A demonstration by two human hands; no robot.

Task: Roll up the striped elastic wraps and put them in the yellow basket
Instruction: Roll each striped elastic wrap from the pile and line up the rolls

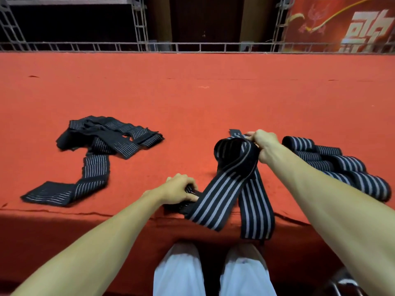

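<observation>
A black wrap with grey stripes [222, 195] loops up from the red surface's front edge, its ends hanging over the edge. My right hand [264, 145] grips the top of the loop. My left hand [181, 190] is closed on the wrap's near end at the edge. A loose, unrolled pile of striped wraps [100, 146] lies to the left. Several rolled or folded striped wraps [346, 167] lie to the right, behind my right forearm. No yellow basket is in view.
The red carpeted surface [192, 99] stretches far back to a metal truss rail [192, 47]. A red banner [346, 24] hangs at the back right. My legs in pale trousers [213, 272] are below the front edge.
</observation>
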